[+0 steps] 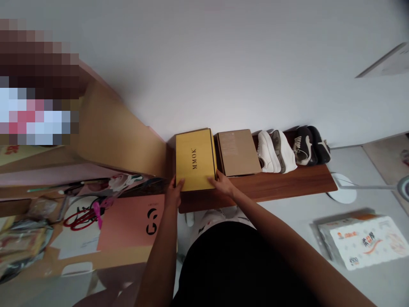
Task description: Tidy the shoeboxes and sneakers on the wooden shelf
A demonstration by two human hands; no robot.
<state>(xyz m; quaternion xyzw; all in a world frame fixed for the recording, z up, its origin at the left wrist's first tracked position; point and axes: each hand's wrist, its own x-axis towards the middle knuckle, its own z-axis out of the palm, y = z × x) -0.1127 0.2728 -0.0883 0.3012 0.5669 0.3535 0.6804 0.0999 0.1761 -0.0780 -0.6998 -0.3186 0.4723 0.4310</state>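
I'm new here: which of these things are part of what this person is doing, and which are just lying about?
Part of the job:
- yellow box, in both hands
- left hand and right hand
- wooden shelf, beneath the box

Seemingly just lying about, untouched:
- brown box
- white shoes
- black shoes
- white printed pack

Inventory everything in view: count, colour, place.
yellow box: 1, yellow, shelf's left end
plain box: 1, brown, on shelf
white shoes: 2, white, beside plain box
black shoes: 2, black, shelf's right end
shelf: 1, brown, centre
wall: 1, grey, behind
carton: 1, brown, left
GO panel: 1, pink, left
clutter: uncounted, mixed, left
white pack: 1, white, lower right
round base: 1, white, right
left hand: 1, yellow box's near left corner
right hand: 1, its near right corner
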